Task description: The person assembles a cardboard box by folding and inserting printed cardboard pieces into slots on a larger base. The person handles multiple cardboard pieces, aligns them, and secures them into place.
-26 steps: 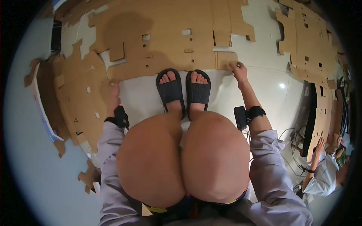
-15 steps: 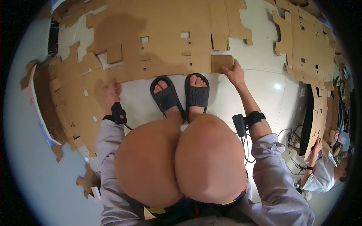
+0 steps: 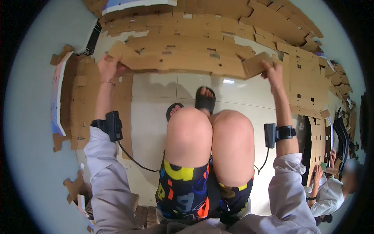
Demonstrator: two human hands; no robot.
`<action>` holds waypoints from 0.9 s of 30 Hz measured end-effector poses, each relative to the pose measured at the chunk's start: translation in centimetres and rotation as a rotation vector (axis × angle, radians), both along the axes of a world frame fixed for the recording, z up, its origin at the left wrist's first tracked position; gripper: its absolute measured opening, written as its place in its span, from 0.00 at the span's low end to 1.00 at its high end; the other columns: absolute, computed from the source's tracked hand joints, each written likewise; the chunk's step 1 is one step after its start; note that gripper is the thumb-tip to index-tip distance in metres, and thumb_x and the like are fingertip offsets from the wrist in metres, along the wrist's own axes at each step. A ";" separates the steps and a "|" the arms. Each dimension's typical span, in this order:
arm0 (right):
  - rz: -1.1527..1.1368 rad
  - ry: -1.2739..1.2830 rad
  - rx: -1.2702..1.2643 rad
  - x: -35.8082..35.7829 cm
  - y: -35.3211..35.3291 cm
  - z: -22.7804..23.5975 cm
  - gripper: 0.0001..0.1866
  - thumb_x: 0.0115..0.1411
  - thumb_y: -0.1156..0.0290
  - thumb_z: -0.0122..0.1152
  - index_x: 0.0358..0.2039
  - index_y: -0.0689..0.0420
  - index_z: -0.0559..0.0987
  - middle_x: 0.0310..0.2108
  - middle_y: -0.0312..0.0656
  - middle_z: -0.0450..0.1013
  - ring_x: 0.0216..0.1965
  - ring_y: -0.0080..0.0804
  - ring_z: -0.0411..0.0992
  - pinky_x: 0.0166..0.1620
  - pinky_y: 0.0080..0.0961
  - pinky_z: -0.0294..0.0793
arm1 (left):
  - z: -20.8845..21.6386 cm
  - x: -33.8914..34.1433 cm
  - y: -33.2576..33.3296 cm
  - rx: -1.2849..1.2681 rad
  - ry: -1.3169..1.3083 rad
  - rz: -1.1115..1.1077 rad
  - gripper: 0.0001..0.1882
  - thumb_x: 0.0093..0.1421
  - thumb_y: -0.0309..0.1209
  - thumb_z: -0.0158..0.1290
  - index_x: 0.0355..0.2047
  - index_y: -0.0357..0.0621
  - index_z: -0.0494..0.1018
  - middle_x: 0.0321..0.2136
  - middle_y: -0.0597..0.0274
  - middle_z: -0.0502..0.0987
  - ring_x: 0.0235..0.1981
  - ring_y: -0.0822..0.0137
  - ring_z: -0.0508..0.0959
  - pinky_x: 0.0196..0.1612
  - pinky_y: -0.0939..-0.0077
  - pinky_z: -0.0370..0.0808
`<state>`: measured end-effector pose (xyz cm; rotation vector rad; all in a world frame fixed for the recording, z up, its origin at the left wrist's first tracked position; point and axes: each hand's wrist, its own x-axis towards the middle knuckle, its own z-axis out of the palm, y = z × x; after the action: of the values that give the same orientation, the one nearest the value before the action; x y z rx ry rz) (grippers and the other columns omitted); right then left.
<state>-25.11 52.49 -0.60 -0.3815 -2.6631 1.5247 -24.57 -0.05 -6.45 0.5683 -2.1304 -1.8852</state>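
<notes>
A long brown flattened cardboard sheet [image 3: 187, 58], with small slots and holes, is stretched between my two hands above the tiled floor. My left hand [image 3: 107, 69] is closed on its left end, the fingertips partly blurred. At the other end, my right hand [image 3: 274, 75] pinches a folded-up flap. The sheet's near edge sags a little toward the middle and looks smeared by motion. My feet in black slippers [image 3: 205, 100] are on the floor on the near side of it.
More flat cardboard [image 3: 87, 105] lies along the left, with other sheets [image 3: 300, 74] at the right and beyond. A white-and-blue printed panel [image 3: 61, 97] stands at the left. A person in a pale shirt [image 3: 331, 193] handles cardboard at lower right. Cables hang from both my wrist devices.
The cardboard has come up off the floor with both my hands on it. My left hand, earlier low beside the sheet, now grips its left end. My knees have risen and my arms have spread.
</notes>
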 end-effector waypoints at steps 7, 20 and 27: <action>-0.083 0.207 -0.252 0.8 0.0 13.0 0.11 0.57 0.65 0.60 0.29 0.60 0.75 0.21 0.32 0.67 0.18 0.17 0.61 0.23 0.16 0.59 | 16.1 0.8 -1.9 -0.052 0.133 0.018 0.14 0.53 0.28 0.61 0.34 0.38 0.67 0.23 0.58 0.77 0.22 0.71 0.78 0.22 0.80 0.76; -0.075 0.399 -0.423 29.5 1.5 19.6 0.19 0.54 0.62 0.60 0.37 0.67 0.75 0.24 0.35 0.70 0.19 0.16 0.66 0.17 0.13 0.63 | 24.9 30.8 -0.7 0.068 0.527 0.217 0.19 0.55 0.22 0.56 0.47 0.38 0.65 0.41 0.54 0.75 0.39 0.64 0.77 0.40 0.70 0.76; 0.016 0.473 -0.441 31.9 0.9 21.0 0.19 0.55 0.64 0.59 0.38 0.69 0.74 0.22 0.35 0.70 0.17 0.18 0.66 0.17 0.14 0.61 | 24.6 35.3 1.1 0.013 0.510 0.293 0.11 0.56 0.20 0.54 0.36 0.41 0.64 0.36 0.56 0.77 0.30 0.70 0.78 0.27 0.80 0.76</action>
<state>6.79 53.37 20.40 -0.0023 -1.9776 1.9153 10.77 1.03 18.12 0.3304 -1.6148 -1.6610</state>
